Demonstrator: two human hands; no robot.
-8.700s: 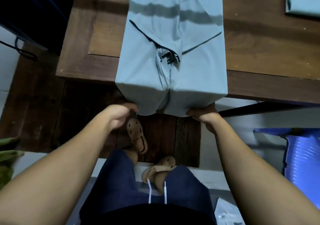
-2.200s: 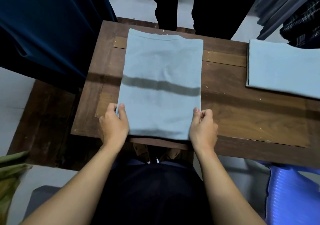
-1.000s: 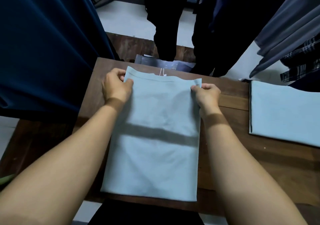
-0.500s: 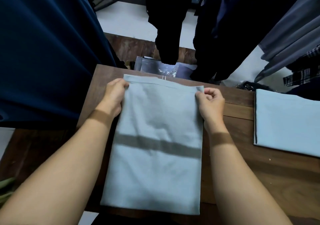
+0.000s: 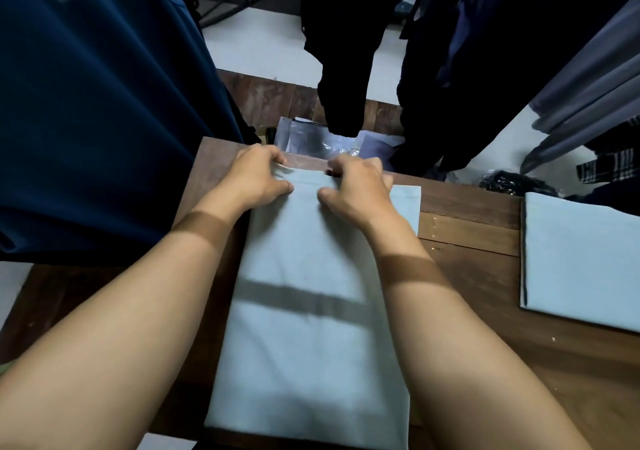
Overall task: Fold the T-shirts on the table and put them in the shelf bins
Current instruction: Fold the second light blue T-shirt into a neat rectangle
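Observation:
A pale blue T-shirt (image 5: 308,339), folded into a long rectangle, lies flat on the brown wooden table (image 5: 485,269), running from the near edge to the far edge. My left hand (image 5: 254,179) grips its far edge near the left corner. My right hand (image 5: 356,186) pinches the same far edge near the middle, close to the left hand. The far right corner of the shirt lies free. A second pale blue folded T-shirt (image 5: 581,262) lies on the table at the right. No shelf bins are in view.
A dark blue garment (image 5: 97,103) hangs at the left, over the table's corner. Black and grey clothes (image 5: 450,69) hang beyond the far edge. Plastic-wrapped packages (image 5: 322,141) lie on the floor behind the table.
Both hands moved from the shirt's near edge to its far edge. In the last half second my right hand slid left from the far right corner toward the left hand.

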